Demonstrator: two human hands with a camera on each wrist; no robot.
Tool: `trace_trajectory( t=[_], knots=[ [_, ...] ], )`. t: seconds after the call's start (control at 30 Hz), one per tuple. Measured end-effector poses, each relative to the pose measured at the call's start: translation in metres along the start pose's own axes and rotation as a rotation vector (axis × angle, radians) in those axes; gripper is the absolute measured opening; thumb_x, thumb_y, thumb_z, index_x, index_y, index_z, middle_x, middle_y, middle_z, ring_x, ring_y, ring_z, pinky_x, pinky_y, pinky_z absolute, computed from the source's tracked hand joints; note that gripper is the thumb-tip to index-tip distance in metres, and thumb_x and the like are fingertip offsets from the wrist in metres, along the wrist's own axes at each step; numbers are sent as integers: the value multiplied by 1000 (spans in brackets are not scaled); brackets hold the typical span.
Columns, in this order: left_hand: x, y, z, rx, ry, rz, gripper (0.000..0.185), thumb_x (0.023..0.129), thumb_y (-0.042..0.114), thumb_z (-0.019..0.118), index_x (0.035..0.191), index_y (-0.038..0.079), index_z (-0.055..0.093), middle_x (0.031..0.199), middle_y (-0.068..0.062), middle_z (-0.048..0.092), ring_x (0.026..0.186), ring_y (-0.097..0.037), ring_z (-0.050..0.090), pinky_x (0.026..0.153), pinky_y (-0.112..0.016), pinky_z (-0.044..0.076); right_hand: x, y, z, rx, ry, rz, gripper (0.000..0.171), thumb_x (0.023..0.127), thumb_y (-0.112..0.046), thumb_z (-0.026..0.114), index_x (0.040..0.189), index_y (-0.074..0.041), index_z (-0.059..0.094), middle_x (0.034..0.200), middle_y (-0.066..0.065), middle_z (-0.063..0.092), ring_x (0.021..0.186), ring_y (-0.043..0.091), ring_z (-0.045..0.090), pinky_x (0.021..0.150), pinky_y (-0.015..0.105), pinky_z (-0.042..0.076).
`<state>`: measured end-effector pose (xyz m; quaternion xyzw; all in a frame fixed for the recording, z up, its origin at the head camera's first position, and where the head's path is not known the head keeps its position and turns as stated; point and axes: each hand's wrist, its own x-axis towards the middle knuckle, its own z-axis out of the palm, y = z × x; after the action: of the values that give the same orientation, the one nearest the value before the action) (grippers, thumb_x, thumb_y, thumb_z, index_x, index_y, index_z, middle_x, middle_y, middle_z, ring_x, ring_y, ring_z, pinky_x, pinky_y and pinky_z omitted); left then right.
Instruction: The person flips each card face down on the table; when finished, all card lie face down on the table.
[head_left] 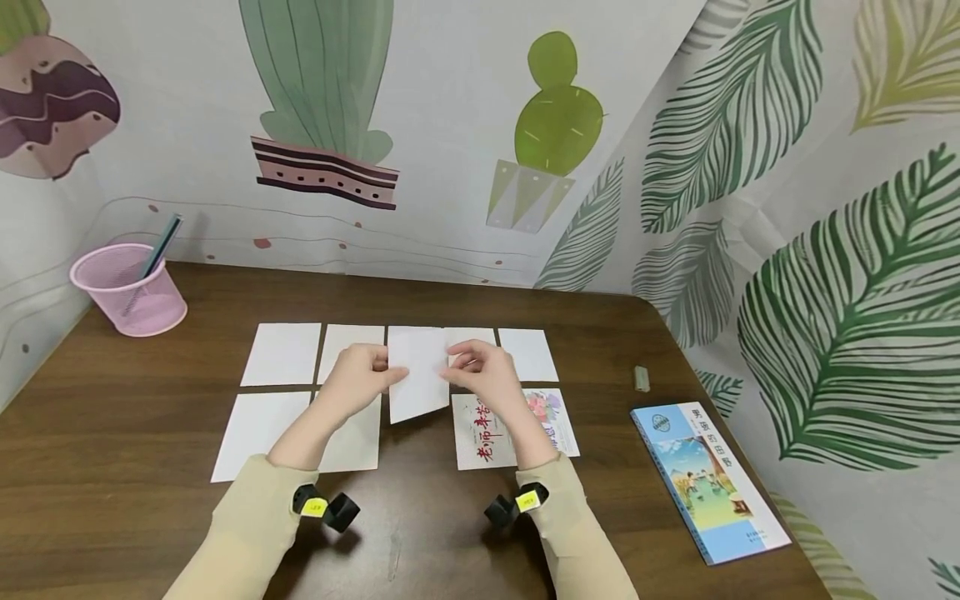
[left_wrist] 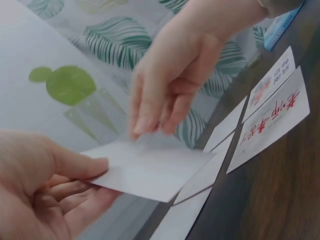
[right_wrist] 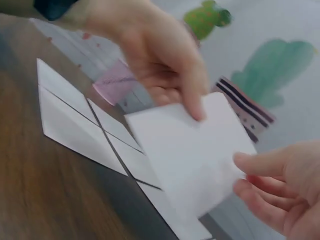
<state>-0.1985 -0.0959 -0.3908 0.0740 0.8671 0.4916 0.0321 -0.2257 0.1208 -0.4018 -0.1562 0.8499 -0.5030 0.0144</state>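
A blank white card (head_left: pixel 417 367) is held up, tilted, over the middle of the laid-out cards. My left hand (head_left: pixel 357 379) pinches its left edge, thumb in front and fingers behind. At the opposite edge, the thumb and fingertips of my right hand (head_left: pixel 483 375) grip the side, blurred in the left wrist view. White cards lie around in two rows, among them one at back left (head_left: pixel 281 354) and one at back right (head_left: pixel 528 356). Below my right hand lie two face-up cards: one with red Chinese writing (head_left: pixel 474 442), one with printed flowers (head_left: pixel 543 406).
A pink mesh pen cup (head_left: pixel 135 287) with pens stands at the back left. To the right lie a blue-and-white book (head_left: pixel 708 483) and a small greenish eraser (head_left: pixel 641 378). The brown table (head_left: pixel 112 467) meets a patterned wall covering (head_left: pixel 442 125) at the back.
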Motion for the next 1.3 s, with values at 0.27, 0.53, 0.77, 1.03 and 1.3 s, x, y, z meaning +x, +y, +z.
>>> trace_trajectory(
  t=[0.27,0.53,0.77,1.03,1.3],
  knots=[
    [7,-20,3,-166,-213,-137,14,92,10,65,91,-4,64,73,-2,65,76,-11,62,76,-31,57,6,24,-4,156,-105,155,46,88,-10,71,131,0,58,118,19,65,101,23,66,86,32,56],
    [10,-32,15,-176,-287,-192,29,92,8,65,113,-12,63,101,-19,72,85,-16,69,79,-35,59,8,30,8,150,-121,191,32,86,-4,71,116,5,65,95,14,66,76,9,59,73,25,57],
    [11,-35,14,37,-146,-186,43,82,13,76,117,-9,64,101,-18,71,81,-18,67,73,-32,55,7,34,16,-9,-142,167,26,84,-7,74,109,0,69,91,11,68,75,10,59,67,21,53],
    [13,-36,16,169,-79,-112,42,72,11,85,109,-2,69,95,-14,71,81,-21,64,71,-34,51,5,34,20,-178,-119,121,23,83,-10,77,104,-3,71,87,9,69,76,12,58,65,22,46],
    [12,-36,18,244,-53,-83,35,70,7,86,100,-2,69,91,-13,69,79,-22,63,71,-36,50,2,28,25,-288,-96,127,23,80,-13,80,101,-5,74,83,5,63,72,13,50,62,22,41]
  ],
)
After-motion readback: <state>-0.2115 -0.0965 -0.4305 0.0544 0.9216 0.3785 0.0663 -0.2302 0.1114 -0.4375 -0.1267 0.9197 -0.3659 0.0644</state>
